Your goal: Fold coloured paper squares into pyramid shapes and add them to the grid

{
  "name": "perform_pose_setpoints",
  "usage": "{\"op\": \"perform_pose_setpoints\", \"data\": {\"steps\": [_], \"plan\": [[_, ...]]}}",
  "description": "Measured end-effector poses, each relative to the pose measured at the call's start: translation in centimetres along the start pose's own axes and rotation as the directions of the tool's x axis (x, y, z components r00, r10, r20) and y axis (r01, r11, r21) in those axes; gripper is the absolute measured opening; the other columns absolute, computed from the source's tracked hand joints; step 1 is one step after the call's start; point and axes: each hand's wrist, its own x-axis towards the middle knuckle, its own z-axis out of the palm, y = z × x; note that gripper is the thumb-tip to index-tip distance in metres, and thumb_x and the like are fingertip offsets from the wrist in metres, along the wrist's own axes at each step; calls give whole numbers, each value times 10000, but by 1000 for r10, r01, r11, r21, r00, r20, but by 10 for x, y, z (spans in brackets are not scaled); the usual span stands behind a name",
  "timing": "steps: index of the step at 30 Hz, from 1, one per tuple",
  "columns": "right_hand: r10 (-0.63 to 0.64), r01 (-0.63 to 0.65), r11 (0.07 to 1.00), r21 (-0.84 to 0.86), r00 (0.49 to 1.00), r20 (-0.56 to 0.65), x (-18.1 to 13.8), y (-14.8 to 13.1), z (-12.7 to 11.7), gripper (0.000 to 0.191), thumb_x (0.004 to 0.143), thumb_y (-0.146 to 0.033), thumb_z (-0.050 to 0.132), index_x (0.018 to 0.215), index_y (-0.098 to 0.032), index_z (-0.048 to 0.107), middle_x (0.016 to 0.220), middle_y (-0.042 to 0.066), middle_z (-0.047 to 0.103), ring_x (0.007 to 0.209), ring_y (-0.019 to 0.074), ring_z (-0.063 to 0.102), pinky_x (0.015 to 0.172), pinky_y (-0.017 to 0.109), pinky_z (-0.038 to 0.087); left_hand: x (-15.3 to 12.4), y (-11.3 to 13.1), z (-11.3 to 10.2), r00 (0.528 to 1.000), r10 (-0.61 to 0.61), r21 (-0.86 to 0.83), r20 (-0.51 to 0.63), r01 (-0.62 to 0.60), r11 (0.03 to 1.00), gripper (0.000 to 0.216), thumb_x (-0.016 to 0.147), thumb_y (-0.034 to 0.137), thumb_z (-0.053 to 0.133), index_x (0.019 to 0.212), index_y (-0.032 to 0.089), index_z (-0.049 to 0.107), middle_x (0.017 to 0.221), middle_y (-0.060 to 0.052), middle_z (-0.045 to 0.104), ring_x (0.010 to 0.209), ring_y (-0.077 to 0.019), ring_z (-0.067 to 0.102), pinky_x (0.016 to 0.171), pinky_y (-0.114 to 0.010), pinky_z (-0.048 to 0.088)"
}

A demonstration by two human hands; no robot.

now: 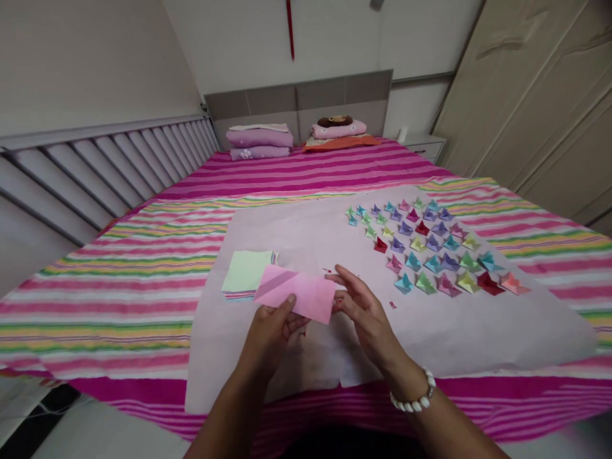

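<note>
A folded pink paper point(299, 292) is held between both hands above a large pale sheet point(459, 325) spread on the bed. My left hand point(272, 328) pinches its lower left edge with thumb and fingers. My right hand point(361, 303), with a white bead bracelet at the wrist, grips its right edge, fingers partly spread. Just behind the pink paper lies a stack of coloured paper squares point(246, 273) with a light green one on top. To the right, several small folded paper shapes point(425, 252) in many colours sit in rows on the sheet.
The bed has a striped cover point(143, 280) in pink, green and yellow. Folded purple bedding point(259, 141) and a pink pillow point(338, 131) lie by the headboard. A slatted rail point(95, 172) runs along the left; a wardrobe point(535, 95) and nightstand point(425, 145) stand right.
</note>
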Motion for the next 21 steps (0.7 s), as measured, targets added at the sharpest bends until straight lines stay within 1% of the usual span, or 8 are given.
{"op": "perform_pose_setpoints", "data": {"steps": [2,3,6,9,12,15,17,21], "plan": [[-145,166,969,-184,982,123,-2,-3,-7,780,675,-380,811,1363,-398,443,1464,54,385,1173,262,519,912,401,469,1,6,-3,1000,-6,9,-19,7,1000,321,686,303,781,924,111,683,831,-70,750,729,-175,706,658,-252,573],[-184,229,928,-295,968,173,-3,-5,-9,821,643,-344,838,1363,-402,448,1508,48,309,1253,284,450,971,422,431,1,8,-5,1000,-12,15,-22,13,1000,339,668,302,793,925,112,681,813,-66,749,711,-172,703,647,-251,572],[-230,340,780,-525,937,264,-4,-11,-11,611,703,-236,791,1259,-375,579,1532,35,254,1332,299,355,1041,455,360,0,10,-6,999,-47,47,8,47,998,355,666,319,795,932,113,681,809,-72,748,691,-166,695,636,-252,568],[-255,368,737,-568,928,270,-4,-13,-8,336,778,-175,688,1080,-323,698,1486,52,352,1302,290,401,1020,459,374,-3,8,-6,995,-76,97,70,69,993,336,720,339,755,981,138,689,869,-73,750,723,-163,690,673,-267,566],[-253,305,811,-499,952,171,-1,-11,-6,151,784,-195,683,905,-272,731,1263,83,582,1188,270,514,983,449,399,-5,5,-6,989,-74,162,131,53,985,347,754,351,724,1033,147,697,935,-89,747,828,-202,689,745,-318,563],[-151,161,918,-363,987,57,0,-8,-3,18,769,-248,718,781,-238,708,1029,66,681,996,230,611,912,411,441,-7,4,-4,989,-29,231,148,-6,973,337,782,389,689,1014,146,717,977,-102,741,940,-239,671,813,-345,541],[-57,56,964,-261,998,5,-1,-6,1,73,752,-276,739,737,-221,693,977,52,691,909,204,625,843,366,467,-8,3,-3,990,34,267,139,-70,961,333,798,419,661,984,151,725,980,-95,738,950,-239,662,833,-349,528],[83,-87,992,-91,995,-51,-4,0,8,155,706,-313,781,699,-198,677,885,28,693,788,161,611,734,293,467,-7,1,0,976,136,335,169,-186,924,312,766,382,704,990,165,704,893,-55,730,830,-193,658,800,-330,524]]}}
